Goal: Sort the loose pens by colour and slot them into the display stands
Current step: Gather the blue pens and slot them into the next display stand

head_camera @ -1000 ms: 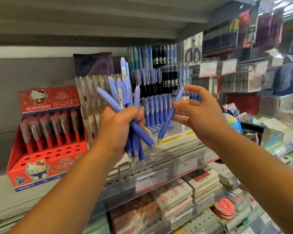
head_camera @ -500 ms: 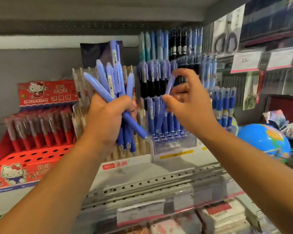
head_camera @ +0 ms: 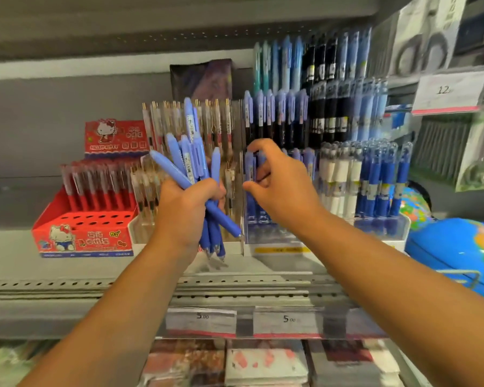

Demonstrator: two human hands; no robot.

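1. The left hand (head_camera: 185,202) is clamped round a bundle of loose periwinkle-blue plastic click pens (head_camera: 192,163), held tips down in front of the stands, above the grey perforated metal shelf (head_camera: 53,286).
2. The right hand (head_camera: 282,188) is apart from it, fingers curled beside an upright blue pen (head_camera: 250,174) in the clear acrylic tiered display stand (head_camera: 380,227). Blur hides whether it pinches that pen.
3. Risk: the bundle splays, with one pen lying crosswise. The smooth, round barrels could slide out of the fist and fall.
4. Risk: the stand's rows look tightly packed, so a curled finger may knock neighbours askew, or a pen may miss its hole.
5. Risk: similar blues sit side by side, so a shade could land in the wrong row.
6. The red cardboard cartoon-cat box (head_camera: 81,233) has punched round holes.
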